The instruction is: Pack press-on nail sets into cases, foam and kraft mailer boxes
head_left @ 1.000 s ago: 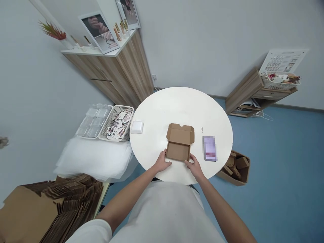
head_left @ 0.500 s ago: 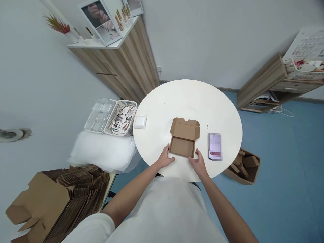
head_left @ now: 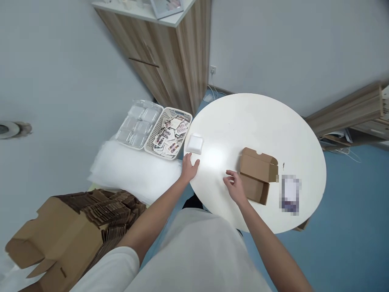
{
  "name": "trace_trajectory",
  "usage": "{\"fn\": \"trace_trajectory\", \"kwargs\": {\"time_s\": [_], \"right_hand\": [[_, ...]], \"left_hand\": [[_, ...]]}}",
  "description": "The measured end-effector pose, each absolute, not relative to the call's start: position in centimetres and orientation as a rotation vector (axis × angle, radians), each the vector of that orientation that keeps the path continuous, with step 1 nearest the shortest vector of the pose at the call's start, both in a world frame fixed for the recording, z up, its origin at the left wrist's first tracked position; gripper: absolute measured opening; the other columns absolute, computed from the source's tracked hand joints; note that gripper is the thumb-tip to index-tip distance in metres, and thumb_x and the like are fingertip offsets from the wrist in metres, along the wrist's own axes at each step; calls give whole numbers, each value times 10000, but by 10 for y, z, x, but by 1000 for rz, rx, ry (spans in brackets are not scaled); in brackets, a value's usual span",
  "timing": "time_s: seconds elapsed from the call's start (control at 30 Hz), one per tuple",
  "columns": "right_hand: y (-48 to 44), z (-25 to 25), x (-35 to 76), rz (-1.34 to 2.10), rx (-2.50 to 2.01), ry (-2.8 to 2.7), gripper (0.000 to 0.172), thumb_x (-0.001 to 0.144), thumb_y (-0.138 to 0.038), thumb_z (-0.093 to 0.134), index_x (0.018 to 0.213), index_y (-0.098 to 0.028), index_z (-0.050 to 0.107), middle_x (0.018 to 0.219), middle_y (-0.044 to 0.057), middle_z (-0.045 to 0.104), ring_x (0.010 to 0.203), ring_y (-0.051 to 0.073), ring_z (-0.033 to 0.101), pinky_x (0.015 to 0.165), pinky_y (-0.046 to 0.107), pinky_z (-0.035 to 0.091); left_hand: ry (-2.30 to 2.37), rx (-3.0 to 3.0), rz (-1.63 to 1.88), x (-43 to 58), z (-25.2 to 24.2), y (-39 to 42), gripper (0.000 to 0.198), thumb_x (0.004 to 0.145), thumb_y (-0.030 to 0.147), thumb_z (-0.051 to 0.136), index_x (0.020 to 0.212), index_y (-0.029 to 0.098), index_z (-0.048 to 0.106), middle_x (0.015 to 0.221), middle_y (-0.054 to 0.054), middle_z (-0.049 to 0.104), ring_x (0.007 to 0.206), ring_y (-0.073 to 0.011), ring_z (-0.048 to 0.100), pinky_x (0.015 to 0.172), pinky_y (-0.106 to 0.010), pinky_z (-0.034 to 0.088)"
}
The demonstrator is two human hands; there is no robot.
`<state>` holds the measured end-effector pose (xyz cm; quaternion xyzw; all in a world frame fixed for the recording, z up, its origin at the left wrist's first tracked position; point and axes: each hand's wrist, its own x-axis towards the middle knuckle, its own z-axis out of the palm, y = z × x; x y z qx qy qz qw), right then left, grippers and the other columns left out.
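Observation:
My left hand is at the left edge of the round white table, fingers apart and holding nothing. Just beyond its fingertips lies a small white square pad or packet; I cannot tell whether they touch. Over the table hovers my right hand, loosely bent, with nothing seen in it. To its right stands a brown cardboard box, lid raised and inside bare. A phone, blurred by pixelation, lies right of the box.
Left of the table are a white basket of printed cards and a tray of clear-wrapped packs. White foam sheets lie before them. Flattened cardboard boxes are stacked nearer me. A wooden cabinet stands behind.
Both hands have left the cardboard box and moved left, the left one to beside the white packet. My view has turned left, so the table appears further right.

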<state>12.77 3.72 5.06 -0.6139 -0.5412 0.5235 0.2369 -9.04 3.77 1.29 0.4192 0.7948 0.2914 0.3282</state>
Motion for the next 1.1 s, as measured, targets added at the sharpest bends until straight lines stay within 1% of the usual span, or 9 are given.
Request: {"fn": "trace_trajectory", "kwargs": {"time_s": [0.1,0.23,0.3,0.4,0.57,0.7,0.8,0.93,1.1], "right_hand": [[62,39,78,1550,-1658,-1457,393,731,-419,521,1078,-236,508,1165,68,518,967,200,521,788,360,456],[89,29,32,1653,-1633,-1410,477,730,-418,529,1182,-284,451,1293,37,433,1145,221,429,881,383,415],[97,27,16,1683,-1625,-1395,527,728,-423,534,1226,-303,410,1351,20,364,1192,224,385,915,390,393],[104,22,0,1710,-1621,-1393,589,721,-432,544,1264,-281,373,1376,23,327,1205,225,371,953,388,361],[104,13,-10,1673,-1616,-1397,573,704,-403,562,1232,-252,400,1286,41,439,1117,197,455,938,359,375],[98,6,0,1559,-1789,-1338,378,699,-396,540,1031,-219,506,1055,49,580,929,181,553,831,335,438],[85,1,12,1458,-1933,-1334,261,685,-366,530,899,-219,511,952,41,593,807,171,572,749,324,458],[66,-2,23,1420,-1942,-1313,256,672,-305,519,911,-229,468,991,35,567,726,147,567,693,306,464],[52,2,36,1510,-1866,-1272,250,680,-339,518,897,-232,454,1006,34,558,691,140,568,639,291,467]], "left_hand": [[2042,1076,720,-114,7,56,632,794,427,466,1319,150,249,1409,-145,192,1325,-256,136,1071,-392,160],[1995,1117,658,-123,-2,70,711,776,427,490,1358,182,164,1445,-137,98,1333,-296,59,1058,-445,141],[1977,1179,619,-125,-7,72,692,779,420,482,1357,196,177,1446,-131,110,1329,-309,74,1047,-466,144],[1961,1283,600,-128,-11,72,627,793,385,464,1337,179,231,1408,-141,226,1312,-295,154,1040,-461,157],[1960,1344,659,-136,-6,73,480,793,319,467,1236,160,372,1260,-124,431,1217,-244,343,1020,-397,241],[1954,1235,698,-138,-5,70,285,799,345,466,1028,178,499,1034,-87,558,1011,-210,518,880,-351,396],[1903,1097,653,-134,-9,64,269,775,317,513,998,168,484,883,-62,591,806,-179,584,752,-326,452],[1825,932,653,-123,-15,54,416,753,277,553,1129,163,419,978,-81,592,755,-161,600,690,-304,468],[1676,817,743,-113,-15,45,408,745,259,567,1121,152,449,1041,-113,585,815,-173,602,706,-312,482]]}}
